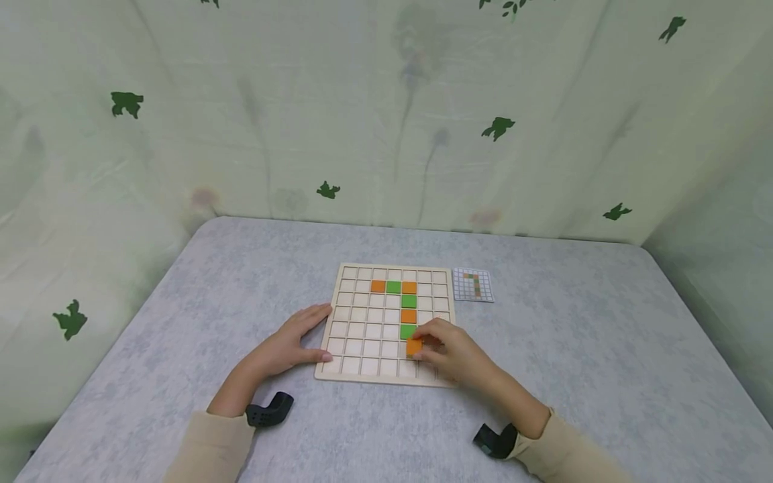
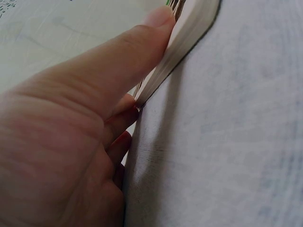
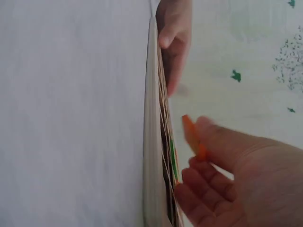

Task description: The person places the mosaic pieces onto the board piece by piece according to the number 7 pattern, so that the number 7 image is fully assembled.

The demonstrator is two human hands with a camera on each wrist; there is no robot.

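Observation:
A square wooden grid board (image 1: 362, 332) lies on the table. Several orange and green tiles sit in its cells, a short row near the top and a column running down from that row's right end. My right hand (image 1: 459, 353) pinches an orange tile (image 3: 191, 135) between thumb and fingers. The tile is tilted and held just off the board, near the column's lower end below a green tile (image 1: 407, 331). My left hand (image 1: 292, 342) rests at the board's left edge, its thumb (image 2: 154, 28) on the rim and its fingers fairly straight along the side.
A small pattern card (image 1: 474, 285) with a printed grid and coloured squares lies against the board's upper right side. Black wrist devices (image 1: 270, 409) are on both wrists. A pale curtain (image 1: 374, 121) with green bird shapes hangs behind the grey table (image 1: 241, 268).

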